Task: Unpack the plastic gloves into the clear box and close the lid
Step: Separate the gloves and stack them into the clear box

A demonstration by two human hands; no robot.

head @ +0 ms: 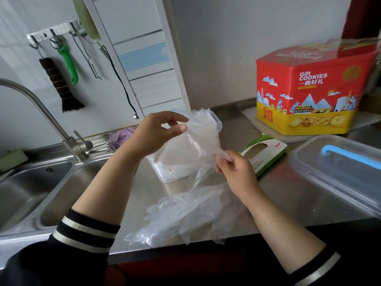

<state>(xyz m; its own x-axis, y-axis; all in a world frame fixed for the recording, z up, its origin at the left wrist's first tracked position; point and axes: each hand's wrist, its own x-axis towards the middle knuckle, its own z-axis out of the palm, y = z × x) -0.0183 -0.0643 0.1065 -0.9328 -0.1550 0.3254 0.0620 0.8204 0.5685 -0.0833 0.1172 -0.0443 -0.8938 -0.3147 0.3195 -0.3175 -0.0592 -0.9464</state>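
**Thin gloves, light pinch**

A loose pile of gloves (185, 217) lies at the counter edge nearest me. My right hand (235, 172) and left hand (156, 133) each pinch one filmy, slippery glove (198, 141) above the clear box (175, 172); I judge edges grip best.

Cookie tin (309, 89) red on top, yellow band below, white lettering, blue-white skyline print. Left of tin: green-white carton (266, 153), clear gloves (185, 219), silver steel table (288, 186). Right of tin: clear lid (338, 172), blue handle. Sleeves (82, 234) black, white stripes.
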